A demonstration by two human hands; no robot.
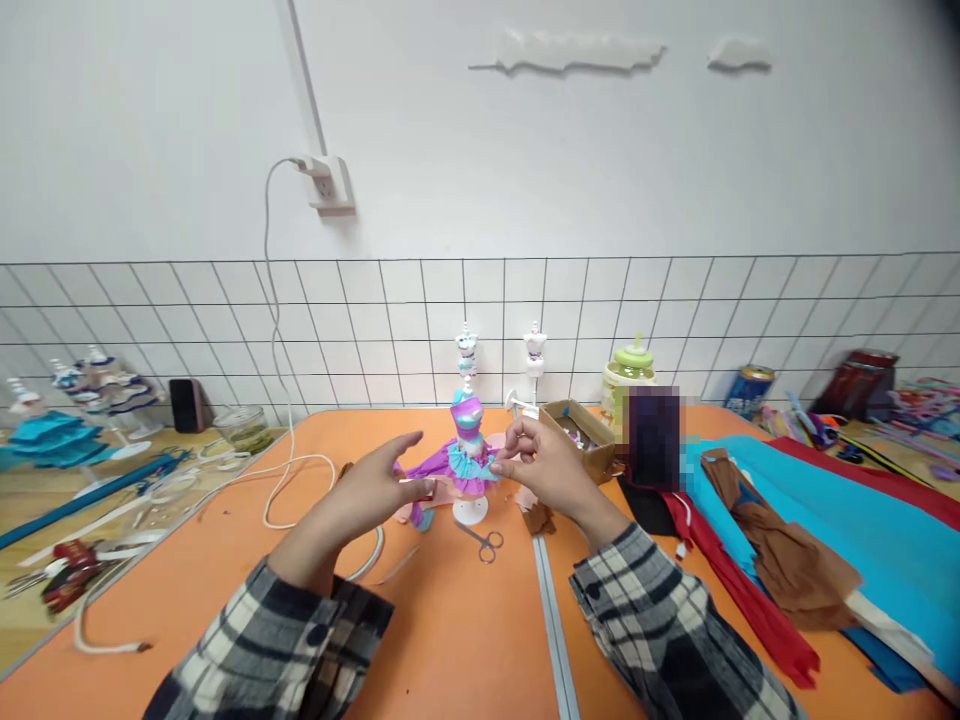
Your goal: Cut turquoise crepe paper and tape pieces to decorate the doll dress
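Surface: orange (pixel 465 640), filling the lower middle of the frame, with a metal seam running down it right of centre.
Sleeves: plaid, at the bottom edge, one on each side.
Left hand (pixel 375 495): spread wide, forefinger high and thumb low, at the left edge of the skirt (pixel 457 465); no clear grip shows.
Right hand (pixel 544 465): fingers curled, thumb and forefinger pinched narrow on the skirt's right edge.
Scissors (pixel 484 540): small, lying flat just in front of the stand.
Mannequin (pixel 468 415): small toy torso on a white round foot, upright at centre frame between the two hands, wearing the purple and blue skirt.
Cable (pixel 300 480): white, looping across the left of the surface.
Fabric: blue sheet (pixel 847 520) and red strip (pixel 742 590), lower right.
Cardboard box (pixel 585 435): open, just behind the right hand.
Bare mannequins (pixel 466 350): two, upright near the tiled wall.
Wall socket (pixel 326 182): upper left.
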